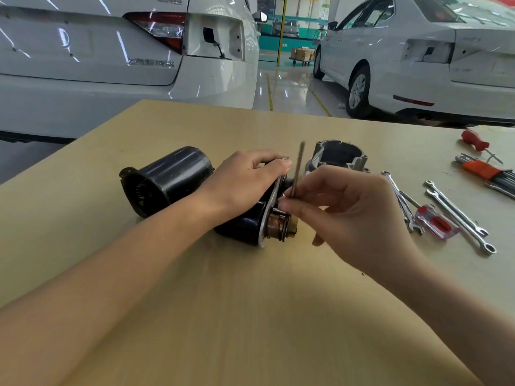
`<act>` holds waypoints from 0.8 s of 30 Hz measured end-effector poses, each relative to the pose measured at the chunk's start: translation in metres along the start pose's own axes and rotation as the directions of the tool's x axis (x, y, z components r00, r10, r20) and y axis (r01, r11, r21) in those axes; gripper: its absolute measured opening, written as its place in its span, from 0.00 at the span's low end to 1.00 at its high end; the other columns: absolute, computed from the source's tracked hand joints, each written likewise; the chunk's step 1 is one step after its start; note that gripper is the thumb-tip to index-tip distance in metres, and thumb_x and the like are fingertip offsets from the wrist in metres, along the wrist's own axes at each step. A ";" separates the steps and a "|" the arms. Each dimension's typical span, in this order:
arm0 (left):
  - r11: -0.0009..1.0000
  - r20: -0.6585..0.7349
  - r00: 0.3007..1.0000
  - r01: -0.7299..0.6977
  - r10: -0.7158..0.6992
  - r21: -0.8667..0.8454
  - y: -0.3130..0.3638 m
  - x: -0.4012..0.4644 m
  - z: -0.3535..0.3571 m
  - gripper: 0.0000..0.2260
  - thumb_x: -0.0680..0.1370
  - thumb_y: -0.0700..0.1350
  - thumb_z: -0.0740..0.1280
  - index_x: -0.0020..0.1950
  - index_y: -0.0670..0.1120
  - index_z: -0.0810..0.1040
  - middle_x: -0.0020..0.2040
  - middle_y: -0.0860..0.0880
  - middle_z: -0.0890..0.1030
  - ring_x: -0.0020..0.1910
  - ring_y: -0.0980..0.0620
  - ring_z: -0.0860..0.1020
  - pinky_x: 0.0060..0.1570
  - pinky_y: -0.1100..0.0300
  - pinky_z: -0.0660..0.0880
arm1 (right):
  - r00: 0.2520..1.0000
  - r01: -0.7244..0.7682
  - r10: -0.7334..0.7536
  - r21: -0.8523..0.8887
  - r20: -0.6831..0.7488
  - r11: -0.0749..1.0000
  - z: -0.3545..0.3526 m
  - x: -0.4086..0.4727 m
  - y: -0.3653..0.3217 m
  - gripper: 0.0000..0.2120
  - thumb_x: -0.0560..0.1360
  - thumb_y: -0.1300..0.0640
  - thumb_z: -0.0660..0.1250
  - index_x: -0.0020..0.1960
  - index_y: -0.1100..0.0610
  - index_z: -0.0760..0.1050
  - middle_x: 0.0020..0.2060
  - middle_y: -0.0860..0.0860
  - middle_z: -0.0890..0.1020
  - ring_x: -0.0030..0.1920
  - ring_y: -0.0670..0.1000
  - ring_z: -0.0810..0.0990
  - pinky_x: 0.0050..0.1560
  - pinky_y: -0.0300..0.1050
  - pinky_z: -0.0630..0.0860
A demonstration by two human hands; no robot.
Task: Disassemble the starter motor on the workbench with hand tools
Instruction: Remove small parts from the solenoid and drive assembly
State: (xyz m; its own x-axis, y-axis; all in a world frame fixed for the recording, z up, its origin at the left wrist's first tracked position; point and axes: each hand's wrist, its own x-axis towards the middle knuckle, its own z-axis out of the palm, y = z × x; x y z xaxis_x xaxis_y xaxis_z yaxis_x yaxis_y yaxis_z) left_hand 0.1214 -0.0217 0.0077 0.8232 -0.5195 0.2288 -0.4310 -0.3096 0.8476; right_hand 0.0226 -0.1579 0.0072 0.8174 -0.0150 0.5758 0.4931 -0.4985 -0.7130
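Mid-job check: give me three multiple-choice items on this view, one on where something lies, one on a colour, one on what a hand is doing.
1. Where is the grey housing?
A. behind the right hand
B. under the left forearm
C. on the floor

2. What colour is the black motor casing's neighbouring bench top?
A. blue
B. light wood
C. red

3. What is the right hand doing?
A. resting flat
B. gripping a wrench
C. pinching a thin rod

Answers: A, the housing stands just beyond the hand; B, the surface is tan; C, fingers pinch the rod's lower end.
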 end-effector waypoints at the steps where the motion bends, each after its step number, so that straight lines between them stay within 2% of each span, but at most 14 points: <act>1: 1.000 0.000 1.000 0.001 -0.001 0.002 -0.001 0.000 0.000 0.11 0.81 0.49 0.61 0.59 0.51 0.81 0.54 0.59 0.82 0.57 0.63 0.76 0.57 0.70 0.68 | 0.992 0.129 -0.126 -0.107 0.029 0.986 0.000 0.000 0.000 0.03 0.69 0.64 0.75 0.39 0.59 0.81 0.33 0.49 0.84 0.34 0.46 0.83 0.28 0.41 0.77; 3: 1.000 0.000 1.000 0.003 -0.003 0.014 -0.001 0.001 -0.001 0.12 0.81 0.50 0.61 0.61 0.51 0.80 0.58 0.58 0.81 0.59 0.64 0.75 0.56 0.74 0.66 | 0.918 0.392 -0.349 -0.304 0.187 0.868 -0.002 -0.003 0.002 0.02 0.70 0.66 0.73 0.39 0.62 0.81 0.33 0.53 0.84 0.33 0.50 0.82 0.31 0.42 0.76; 5: 1.000 0.004 1.000 0.004 -0.004 0.019 -0.001 0.001 -0.001 0.13 0.81 0.51 0.61 0.62 0.51 0.79 0.59 0.59 0.80 0.60 0.65 0.74 0.54 0.78 0.64 | 0.819 0.572 -0.456 -0.432 0.348 0.697 -0.004 -0.005 0.005 0.04 0.71 0.70 0.70 0.40 0.64 0.81 0.35 0.57 0.83 0.34 0.57 0.82 0.31 0.48 0.78; 7: 1.000 0.007 1.000 0.003 -0.003 0.024 -0.002 0.000 -0.002 0.13 0.81 0.51 0.61 0.63 0.51 0.79 0.60 0.58 0.80 0.60 0.65 0.74 0.54 0.78 0.64 | 0.737 0.676 -0.512 -0.480 0.441 0.559 -0.007 -0.007 0.007 0.06 0.72 0.72 0.68 0.41 0.64 0.81 0.38 0.58 0.83 0.39 0.58 0.83 0.35 0.51 0.80; 8: 0.999 0.008 1.000 0.000 0.000 0.032 -0.001 0.000 -0.002 0.14 0.81 0.51 0.61 0.63 0.51 0.79 0.60 0.58 0.80 0.60 0.65 0.73 0.54 0.79 0.64 | 0.715 0.699 -0.527 -0.481 0.460 0.529 -0.010 -0.007 0.008 0.07 0.73 0.71 0.67 0.42 0.64 0.82 0.40 0.57 0.84 0.42 0.57 0.84 0.37 0.51 0.81; 10: 0.999 0.009 1.000 -0.010 0.010 0.052 -0.001 -0.001 -0.002 0.14 0.81 0.51 0.60 0.64 0.51 0.78 0.61 0.58 0.79 0.60 0.65 0.73 0.52 0.80 0.63 | 0.716 0.697 -0.551 -0.461 0.428 0.549 -0.014 -0.007 0.009 0.06 0.74 0.69 0.68 0.44 0.63 0.83 0.44 0.56 0.85 0.47 0.54 0.85 0.41 0.49 0.81; 12: 0.998 0.016 1.000 -0.019 0.018 0.067 -0.001 -0.001 -0.002 0.15 0.81 0.51 0.60 0.65 0.51 0.77 0.61 0.58 0.79 0.60 0.65 0.73 0.52 0.81 0.63 | 0.812 0.583 -0.526 -0.392 0.253 0.711 -0.015 -0.007 0.008 0.03 0.73 0.66 0.72 0.44 0.61 0.84 0.44 0.52 0.86 0.47 0.49 0.85 0.41 0.45 0.81; 14: 0.997 0.020 1.000 -0.024 0.022 0.071 -0.001 -0.001 -0.002 0.15 0.81 0.51 0.60 0.65 0.51 0.77 0.61 0.57 0.79 0.61 0.64 0.73 0.54 0.79 0.64 | 0.942 0.332 -0.335 -0.203 0.021 0.921 -0.012 -0.006 0.004 0.02 0.70 0.61 0.75 0.42 0.57 0.84 0.39 0.49 0.86 0.41 0.46 0.84 0.36 0.41 0.79; 15: 0.997 0.023 1.000 -0.023 0.021 0.070 0.000 -0.001 -0.002 0.15 0.81 0.51 0.60 0.64 0.51 0.78 0.61 0.57 0.79 0.61 0.63 0.73 0.55 0.77 0.65 | 0.980 0.184 -0.189 -0.083 -0.060 0.979 -0.009 -0.006 0.002 0.03 0.68 0.59 0.76 0.41 0.55 0.84 0.37 0.47 0.86 0.38 0.44 0.84 0.34 0.40 0.79; 17: 0.998 0.030 0.999 -0.029 0.027 0.063 0.000 -0.001 -0.002 0.15 0.81 0.51 0.59 0.64 0.50 0.78 0.60 0.57 0.80 0.60 0.62 0.75 0.58 0.71 0.67 | 0.993 -0.049 0.062 0.122 -0.102 0.991 -0.007 -0.005 0.002 0.03 0.66 0.57 0.76 0.39 0.54 0.83 0.34 0.46 0.85 0.34 0.44 0.83 0.28 0.40 0.78; 18: 0.998 0.029 0.999 -0.032 0.031 0.056 0.000 -0.001 -0.002 0.14 0.81 0.51 0.59 0.63 0.50 0.79 0.58 0.57 0.80 0.59 0.63 0.75 0.58 0.71 0.68 | 0.988 -0.117 0.133 0.174 -0.083 0.978 -0.006 -0.005 0.003 0.04 0.66 0.57 0.75 0.39 0.55 0.84 0.34 0.46 0.85 0.33 0.45 0.83 0.26 0.40 0.77; 20: 0.998 0.023 0.999 -0.031 0.030 0.052 0.000 -0.001 -0.002 0.13 0.81 0.51 0.60 0.62 0.51 0.79 0.56 0.59 0.81 0.57 0.65 0.76 0.55 0.74 0.68 | 0.978 -0.189 0.202 0.221 -0.040 0.957 -0.006 -0.004 0.005 0.05 0.66 0.59 0.74 0.41 0.58 0.84 0.34 0.48 0.86 0.35 0.47 0.84 0.24 0.41 0.77; 24: 0.998 0.018 0.999 -0.030 0.029 0.055 0.000 -0.001 -0.002 0.13 0.81 0.51 0.60 0.61 0.51 0.80 0.55 0.57 0.82 0.57 0.61 0.77 0.59 0.64 0.70 | 0.975 -0.215 0.224 0.234 -0.011 0.948 -0.003 -0.001 0.003 0.07 0.65 0.57 0.74 0.42 0.57 0.84 0.33 0.50 0.85 0.35 0.50 0.85 0.24 0.40 0.77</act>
State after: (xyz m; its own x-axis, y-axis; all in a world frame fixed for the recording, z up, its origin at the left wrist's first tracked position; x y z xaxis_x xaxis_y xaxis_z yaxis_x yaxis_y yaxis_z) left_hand 0.1214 -0.0193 0.0084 0.8033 -0.5429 0.2448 -0.4754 -0.3370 0.8126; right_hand 0.0224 -0.1619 0.0053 0.9036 -0.1361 0.4061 0.3615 -0.2663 -0.8936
